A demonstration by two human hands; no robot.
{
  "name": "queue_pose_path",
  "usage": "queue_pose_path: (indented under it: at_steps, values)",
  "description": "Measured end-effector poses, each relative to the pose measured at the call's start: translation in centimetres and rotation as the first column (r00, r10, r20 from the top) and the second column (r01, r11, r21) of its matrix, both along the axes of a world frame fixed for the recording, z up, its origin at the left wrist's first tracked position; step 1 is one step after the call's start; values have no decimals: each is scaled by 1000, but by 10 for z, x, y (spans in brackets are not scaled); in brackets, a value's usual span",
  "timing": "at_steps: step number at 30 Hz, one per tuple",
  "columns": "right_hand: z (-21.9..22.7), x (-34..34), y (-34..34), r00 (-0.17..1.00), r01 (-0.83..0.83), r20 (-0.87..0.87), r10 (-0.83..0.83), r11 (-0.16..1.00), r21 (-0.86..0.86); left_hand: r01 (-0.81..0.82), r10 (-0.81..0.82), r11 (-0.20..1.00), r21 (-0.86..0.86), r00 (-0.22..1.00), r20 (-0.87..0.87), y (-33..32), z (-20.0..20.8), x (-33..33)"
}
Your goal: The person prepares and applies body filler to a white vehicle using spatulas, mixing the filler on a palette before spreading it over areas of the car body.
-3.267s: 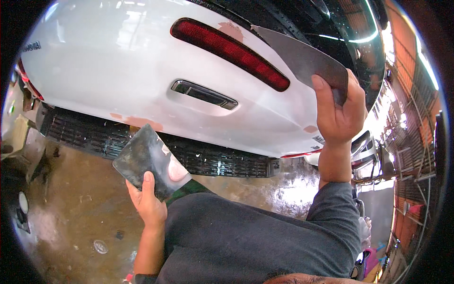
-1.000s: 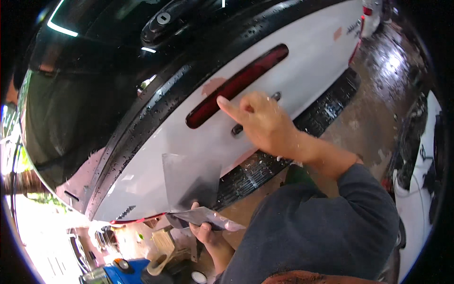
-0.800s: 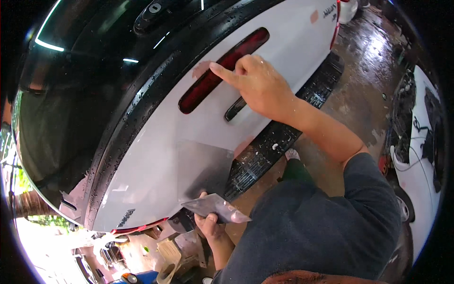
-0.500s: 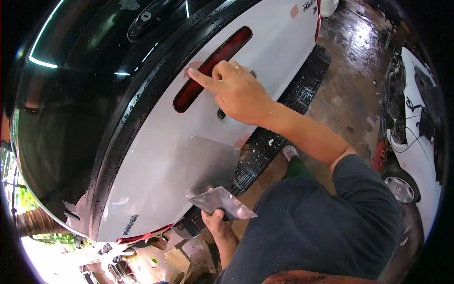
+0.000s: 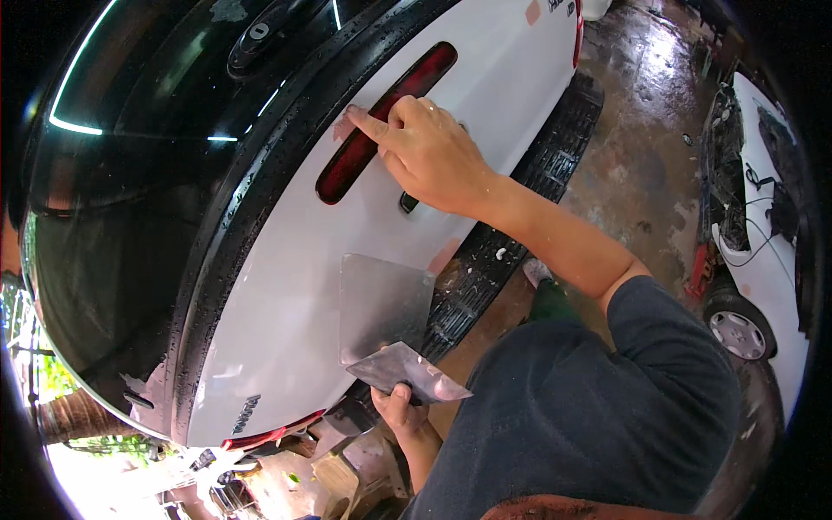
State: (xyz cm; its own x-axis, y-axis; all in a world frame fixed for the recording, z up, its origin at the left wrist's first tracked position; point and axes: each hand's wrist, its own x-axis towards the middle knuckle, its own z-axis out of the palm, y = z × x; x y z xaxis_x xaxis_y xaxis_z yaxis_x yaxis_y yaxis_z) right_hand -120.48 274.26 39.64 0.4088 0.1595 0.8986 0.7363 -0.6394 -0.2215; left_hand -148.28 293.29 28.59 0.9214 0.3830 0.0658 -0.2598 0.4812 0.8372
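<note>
In front of me is the white tailgate (image 5: 269,303) of a vehicle, with a long dark red lamp (image 5: 344,173) set into it. My right hand (image 5: 436,156) reaches across the lamp. Its index finger is stretched out, the tip at a pinkish patch (image 5: 343,128) between lamp and rear window; the other fingers are curled, with nothing visible in them. Low and nearer me, my left hand (image 5: 400,409) grips a thin grey metal plate (image 5: 407,373), thumb on top. A grey four-sided shape (image 5: 386,299), apparently the plate's reflection, shows on the paint beyond it.
Above the tailgate is the dark rear window (image 5: 113,234). A black ribbed bumper step (image 5: 520,221) runs below it. More pinkish patches (image 5: 445,256) mark the paint. Another white car (image 5: 758,251) stands at the right on a wet, stained floor (image 5: 628,186).
My right fingertip has moved slightly up and away along the pinkish patch, showing more of it below the finger. My left hand keeps its grip on the plate. The view has shifted a little.
</note>
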Motion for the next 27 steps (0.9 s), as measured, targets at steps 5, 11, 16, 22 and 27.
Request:
queue_pose_path:
  at_steps: [5,11,16,22,27]
  values:
    - [0,-2,7,1000,-6,1,6,1000,-11,-60,60,998,35,998,-11,-5,3,5]
    - [0,-8,16,998,-51,18,52,998,-39,-62,63,998,30,998,-23,-4,1,7]
    - [1,-2,8,997,18,74,-11,996,-85,-59,59,998,19,998,-26,-4,2,10]
    - [-5,13,-6,989,124,101,-113,986,-110,-57,58,998,8,998,-39,-4,0,15]
    - [-8,21,-14,985,154,83,-148,985,-75,-54,54,998,18,998,-39,-3,-2,16]
